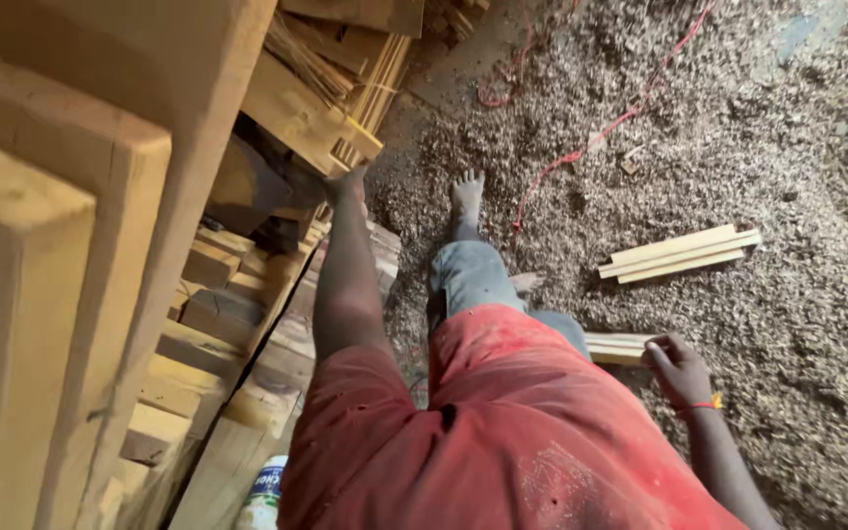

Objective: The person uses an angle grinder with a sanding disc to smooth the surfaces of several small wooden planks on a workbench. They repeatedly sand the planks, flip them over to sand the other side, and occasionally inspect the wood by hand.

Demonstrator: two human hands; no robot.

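Observation:
My left arm stretches forward, and my left hand [348, 183] rests against the lower edge of a pale plank [296, 113] jutting from the stacked timber. Its fingers are too small and dark for me to tell whether they grip. My right hand [677, 367], with an orange band at the wrist, hangs low on the right. Its fingers curl around the end of a few short wooden slats [612, 346], which are partly hidden behind my red shirt. My bare foot [466, 194] stands on the wood shavings ahead.
A tall pile of planks and blocks [218, 294] fills the left side, with thick beams [61, 245] close to the camera. Wood shavings cover the floor. A bundle of slats [679, 253] lies to the right, a red cord [581, 147] runs across, and a plastic bottle [265, 496] stands below.

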